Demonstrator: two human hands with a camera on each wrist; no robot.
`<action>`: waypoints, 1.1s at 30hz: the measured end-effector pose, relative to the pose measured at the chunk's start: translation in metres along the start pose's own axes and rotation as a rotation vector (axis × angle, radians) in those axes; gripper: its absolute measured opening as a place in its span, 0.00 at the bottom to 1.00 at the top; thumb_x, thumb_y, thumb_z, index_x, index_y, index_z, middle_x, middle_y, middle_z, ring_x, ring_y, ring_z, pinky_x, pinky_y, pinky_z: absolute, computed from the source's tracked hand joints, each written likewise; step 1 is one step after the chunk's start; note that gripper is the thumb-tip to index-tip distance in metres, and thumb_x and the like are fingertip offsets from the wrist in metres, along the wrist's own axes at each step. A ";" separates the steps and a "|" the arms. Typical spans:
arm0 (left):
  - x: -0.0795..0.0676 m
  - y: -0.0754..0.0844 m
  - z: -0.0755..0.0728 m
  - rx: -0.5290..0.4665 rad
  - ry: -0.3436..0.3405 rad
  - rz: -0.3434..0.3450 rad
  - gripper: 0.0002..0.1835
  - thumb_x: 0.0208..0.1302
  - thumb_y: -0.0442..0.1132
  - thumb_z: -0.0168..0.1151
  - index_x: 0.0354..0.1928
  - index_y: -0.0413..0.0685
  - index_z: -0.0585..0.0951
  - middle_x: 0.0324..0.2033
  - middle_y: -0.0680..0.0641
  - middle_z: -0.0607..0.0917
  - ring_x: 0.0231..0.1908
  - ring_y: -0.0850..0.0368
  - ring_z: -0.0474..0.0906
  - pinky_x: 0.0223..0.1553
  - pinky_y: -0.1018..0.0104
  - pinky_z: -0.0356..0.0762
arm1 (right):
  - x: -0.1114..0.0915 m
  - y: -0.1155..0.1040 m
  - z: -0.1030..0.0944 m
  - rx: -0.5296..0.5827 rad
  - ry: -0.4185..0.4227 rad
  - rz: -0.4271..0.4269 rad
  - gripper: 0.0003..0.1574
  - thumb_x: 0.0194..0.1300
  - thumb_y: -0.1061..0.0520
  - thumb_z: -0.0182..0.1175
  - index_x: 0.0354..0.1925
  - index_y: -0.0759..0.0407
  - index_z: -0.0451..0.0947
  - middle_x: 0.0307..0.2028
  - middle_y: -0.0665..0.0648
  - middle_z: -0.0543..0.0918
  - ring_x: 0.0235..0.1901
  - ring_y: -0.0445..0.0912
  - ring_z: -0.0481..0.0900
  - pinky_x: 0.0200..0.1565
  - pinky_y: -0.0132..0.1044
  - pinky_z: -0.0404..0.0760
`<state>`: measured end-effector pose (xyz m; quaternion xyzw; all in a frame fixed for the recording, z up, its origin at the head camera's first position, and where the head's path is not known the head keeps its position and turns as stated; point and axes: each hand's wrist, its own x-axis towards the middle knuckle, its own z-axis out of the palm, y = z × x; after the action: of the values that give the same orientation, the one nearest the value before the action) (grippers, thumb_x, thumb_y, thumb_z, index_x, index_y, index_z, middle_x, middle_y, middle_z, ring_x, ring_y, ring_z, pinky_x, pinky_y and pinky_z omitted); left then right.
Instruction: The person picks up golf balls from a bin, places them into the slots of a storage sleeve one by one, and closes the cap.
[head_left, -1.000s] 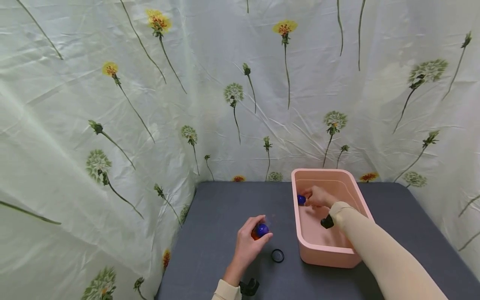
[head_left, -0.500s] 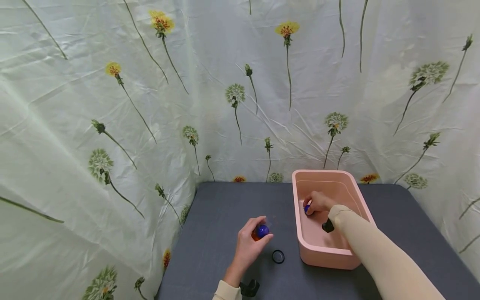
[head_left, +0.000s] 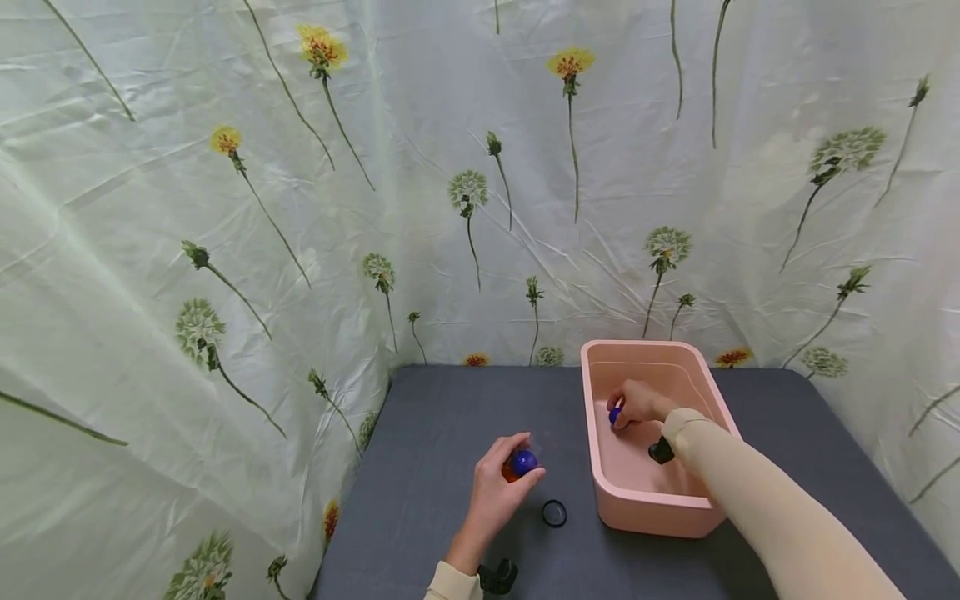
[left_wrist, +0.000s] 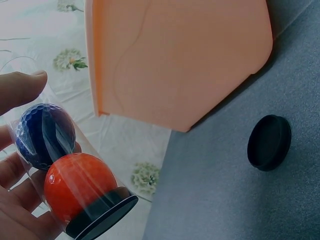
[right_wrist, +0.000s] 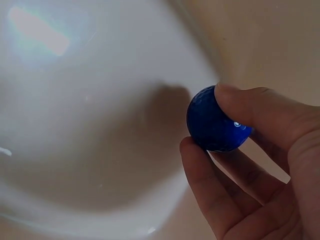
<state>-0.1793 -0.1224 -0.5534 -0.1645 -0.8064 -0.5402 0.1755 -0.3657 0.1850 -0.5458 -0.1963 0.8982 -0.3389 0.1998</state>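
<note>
My left hand [head_left: 501, 483] grips a clear plastic tube [left_wrist: 90, 142] above the table. Inside it sit a dark blue golf ball [left_wrist: 46, 135] and an orange golf ball [left_wrist: 80, 185], the orange one against a black cap [left_wrist: 102, 215] on the tube's end. The tube's other end, near my thumb, shows no cap. My right hand [head_left: 637, 402] reaches into the pink bin [head_left: 660, 500] and pinches another blue golf ball [right_wrist: 215, 122] between thumb and fingers, close to the bin's left wall.
A loose black round cap [head_left: 554, 513] lies on the dark grey table [head_left: 450, 408], between my left hand and the bin. Behind the table and along its left side hangs a pale curtain [head_left: 420, 167] printed with dandelions.
My right hand has taken hold of the blue golf ball at the bin's left wall and drawn it slightly right and nearer. My left hand and the tube hold still.
</note>
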 end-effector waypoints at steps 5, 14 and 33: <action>-0.001 0.001 0.002 0.003 -0.003 -0.009 0.29 0.57 0.40 0.77 0.61 0.59 0.79 0.49 0.53 0.82 0.49 0.57 0.80 0.51 0.64 0.81 | -0.003 -0.004 -0.004 -0.052 -0.002 -0.036 0.20 0.50 0.69 0.74 0.43 0.70 0.83 0.36 0.63 0.85 0.30 0.47 0.80 0.32 0.39 0.86; -0.004 0.001 0.004 -0.001 -0.008 0.004 0.29 0.58 0.42 0.76 0.62 0.60 0.79 0.50 0.55 0.82 0.50 0.57 0.80 0.51 0.65 0.81 | -0.009 -0.011 -0.013 -0.133 0.012 -0.144 0.17 0.49 0.68 0.74 0.41 0.65 0.85 0.28 0.53 0.85 0.27 0.45 0.78 0.32 0.36 0.81; -0.006 0.008 0.009 -0.008 -0.017 0.024 0.28 0.59 0.42 0.76 0.62 0.59 0.78 0.52 0.47 0.82 0.50 0.56 0.79 0.52 0.63 0.81 | -0.055 -0.044 -0.031 -0.110 0.056 -0.188 0.21 0.54 0.64 0.74 0.48 0.57 0.85 0.41 0.52 0.86 0.40 0.48 0.83 0.41 0.40 0.85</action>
<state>-0.1714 -0.1113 -0.5533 -0.1796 -0.8036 -0.5399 0.1745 -0.3249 0.1976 -0.4816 -0.2808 0.8982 -0.3120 0.1307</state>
